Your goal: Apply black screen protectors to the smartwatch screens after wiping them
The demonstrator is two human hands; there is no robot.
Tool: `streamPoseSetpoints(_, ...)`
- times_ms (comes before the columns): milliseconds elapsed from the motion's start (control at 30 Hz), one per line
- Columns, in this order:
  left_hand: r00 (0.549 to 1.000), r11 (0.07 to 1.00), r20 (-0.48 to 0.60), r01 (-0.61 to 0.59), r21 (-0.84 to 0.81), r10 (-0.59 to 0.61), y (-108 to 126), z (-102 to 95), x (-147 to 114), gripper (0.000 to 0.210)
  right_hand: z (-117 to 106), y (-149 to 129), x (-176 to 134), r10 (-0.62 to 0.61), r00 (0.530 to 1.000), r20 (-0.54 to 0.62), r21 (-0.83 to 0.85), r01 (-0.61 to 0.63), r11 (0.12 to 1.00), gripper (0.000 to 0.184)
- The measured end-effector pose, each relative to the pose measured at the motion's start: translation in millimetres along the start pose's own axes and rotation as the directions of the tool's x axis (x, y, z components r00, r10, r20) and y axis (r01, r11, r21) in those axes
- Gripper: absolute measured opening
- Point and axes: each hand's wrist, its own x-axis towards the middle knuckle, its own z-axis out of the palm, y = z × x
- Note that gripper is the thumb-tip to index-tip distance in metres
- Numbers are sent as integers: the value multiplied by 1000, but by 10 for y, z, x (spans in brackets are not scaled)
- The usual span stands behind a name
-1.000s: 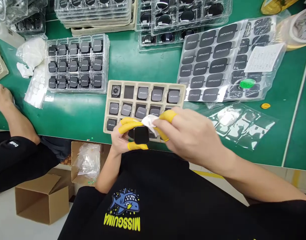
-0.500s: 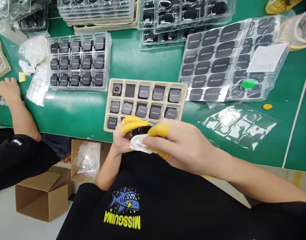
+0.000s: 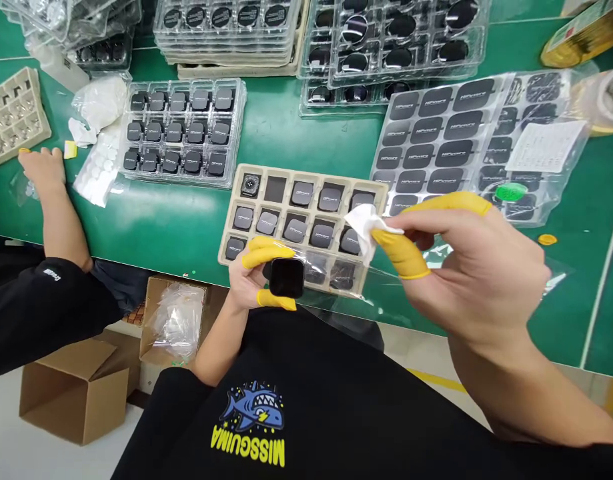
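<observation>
My left hand [image 3: 245, 283], with yellow finger cots, grips a smartwatch case [image 3: 287, 277] by its edges, the dark screen facing up. A crumpled white wipe [image 3: 362, 228] is pinched between the thumb and fingers of my right hand [image 3: 471, 267], which also wears yellow cots. The wipe is apart from the watch, to its right and higher. Clear film [image 3: 369, 288] stretches out to the right of the watch; whether it is attached cannot be made out. Just beyond the watch lies a beige tray [image 3: 259, 200] of square black pieces, with one watch back-up in a corner.
A clear tray of black pieces [image 3: 173, 133] sits at left, near a bag of white discs [image 3: 99, 170]. Label sheets [image 3: 436, 137] lie at right. Stacked clear trays [image 3: 226, 43] stand behind. At far left is another person's hand [image 3: 46, 167]. Cardboard boxes [image 3: 73, 407] stand below.
My right hand has lifted the wipe off the watch and moved right and up. The watch screen now shows in my left hand. The view has shifted a little.
</observation>
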Motion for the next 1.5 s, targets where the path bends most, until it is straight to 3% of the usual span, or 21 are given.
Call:
streamPoseSetpoints(233, 999, 1000, 33, -31, 5, 30, 1, 54, 71, 81, -85, -253, 107, 14, 978, 207, 161, -48, 986, 17)
streamPoseSetpoints(367, 995, 996, 34, -89, 9, 89, -25, 59, 85, 81, 67, -266, 125, -108, 947, 304, 247, 31, 969, 17)
streamPoseSetpoints(500, 999, 999, 0, -42, 30, 42, -30, 65, 72, 75, 247, -290, 128, -265, 912, 313, 300, 170, 939, 21)
streamPoseSetpoints(567, 1000, 998, -18, -16, 60, 17, -12, 50, 58, 77, 253, -268, 134, -338, 881, 331, 371, 207, 905, 20)
streamPoseSetpoints(633, 999, 997, -41, 8, 77, -5, 10, 19, 39, 78, 178, -196, 139, -414, 820, 395, 432, 232, 871, 22)
streamPoseSetpoints(700, 998, 997, -67, 27, 71, -22, 27, -21, 16, 76, 47, -90, 140, -442, 762, 474, 420, 245, 874, 26)
streamPoseSetpoints(733, 997, 998, -70, 29, 64, -25, 31, -39, 5, 76, -24, -39, 140, -425, 755, 499, 390, 242, 888, 26)
streamPoseSetpoints(800, 998, 998, -56, 13, 60, -10, 28, -60, -12, 77, -145, 27, 143, -346, 811, 471, 311, 214, 926, 20)
streamPoseSetpoints(900, 999, 999, -30, -13, 50, 14, 10, -46, -9, 79, -220, -13, 165, -192, 933, 306, 208, 131, 969, 20)
streamPoseSetpoints(967, 1000, 999, -19, -13, 33, 14, -5, -19, 11, 81, -196, -104, 185, -129, 959, 251, 165, 89, 982, 24)
streamPoseSetpoints(1133, 998, 998, -4, -61, 4, 61, -39, 21, 51, 83, 20, -252, 180, -171, 930, 326, 219, 102, 970, 17)
streamPoseSetpoints(1333, 999, 999, -35, 36, -8, -36, -62, 45, 2, 75, 308, -313, 111, -281, 889, 362, 279, 184, 943, 23)
streamPoseSetpoints(1400, 998, 999, -37, 44, 0, -44, -59, 42, -13, 75, 321, -313, 120, -352, 856, 378, 363, 213, 907, 24)
streamPoseSetpoints(1500, 999, 999, -35, 30, 29, -29, -36, -10, -28, 73, 214, -213, 147, -439, 769, 465, 426, 240, 872, 28)
